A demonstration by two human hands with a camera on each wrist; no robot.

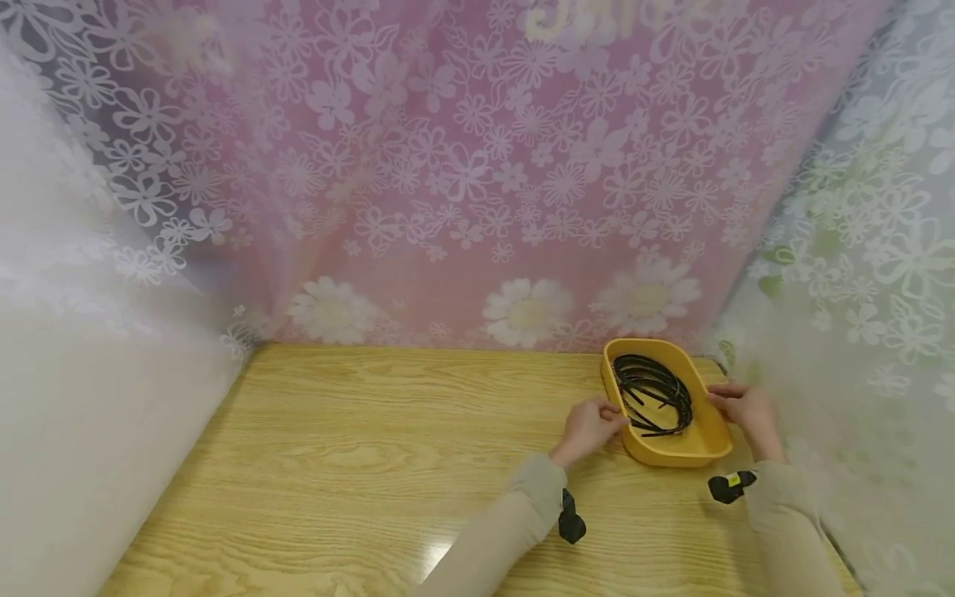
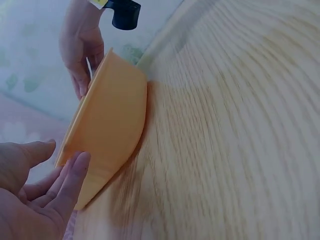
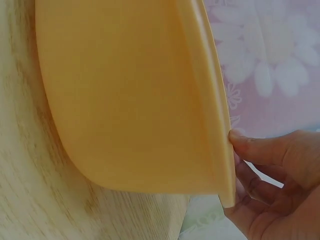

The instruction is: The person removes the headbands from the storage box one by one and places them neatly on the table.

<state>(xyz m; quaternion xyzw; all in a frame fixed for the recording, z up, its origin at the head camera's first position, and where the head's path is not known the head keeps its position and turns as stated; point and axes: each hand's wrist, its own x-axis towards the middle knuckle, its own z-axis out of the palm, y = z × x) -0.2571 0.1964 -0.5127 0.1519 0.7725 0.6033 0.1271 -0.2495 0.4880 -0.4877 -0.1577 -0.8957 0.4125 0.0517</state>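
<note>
A yellow plastic basin [image 1: 712, 439] with rounded corners rests on the wooden table at the right in the head view. Inside it lie several thin black curved bands [image 1: 656, 377], toothed along parts and resembling headbands. My left hand [image 1: 592, 427] holds the basin's left rim. In the left wrist view its thumb is over the rim and its fingers [image 2: 75, 175] lie against the outer wall. On the opposite side my right hand [image 1: 749, 412] pinches the right rim, and the right wrist view shows the thumb [image 3: 260, 148] on the rim's edge.
The wood-grain table [image 1: 358, 448] extends left of the basin. A pink flowered curtain [image 1: 477, 191] hangs behind it. Pale flowered sheeting [image 1: 880, 332] stands close beside my right hand, and a white sheet [image 1: 97, 373] borders the left.
</note>
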